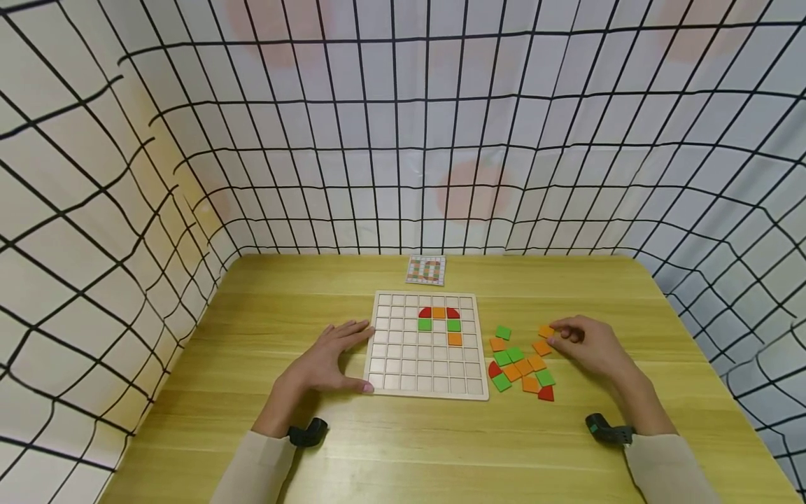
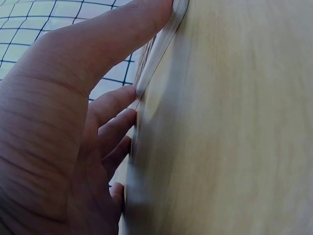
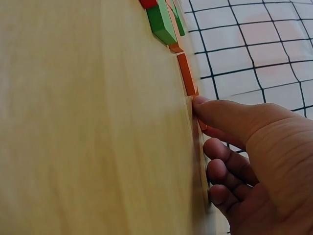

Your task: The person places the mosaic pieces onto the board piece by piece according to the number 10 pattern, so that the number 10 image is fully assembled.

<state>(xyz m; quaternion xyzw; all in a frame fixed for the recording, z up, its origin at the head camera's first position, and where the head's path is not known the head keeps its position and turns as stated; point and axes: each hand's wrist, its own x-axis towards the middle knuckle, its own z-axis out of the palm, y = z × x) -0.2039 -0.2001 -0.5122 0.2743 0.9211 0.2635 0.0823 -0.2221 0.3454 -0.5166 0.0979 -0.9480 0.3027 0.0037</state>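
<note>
Left hand (image 1: 318,362) spread against board (image 1: 401,367); right hand (image 1: 590,343) pinches 1 orange tile (image 1: 544,330)

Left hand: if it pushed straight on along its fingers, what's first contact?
The wooden board's left rim. The left hand's fingertips look to be right at it; whether all of them touch is unclear.

Head view overlooks the table (image 1: 441,448) that wrist views skim.
</note>
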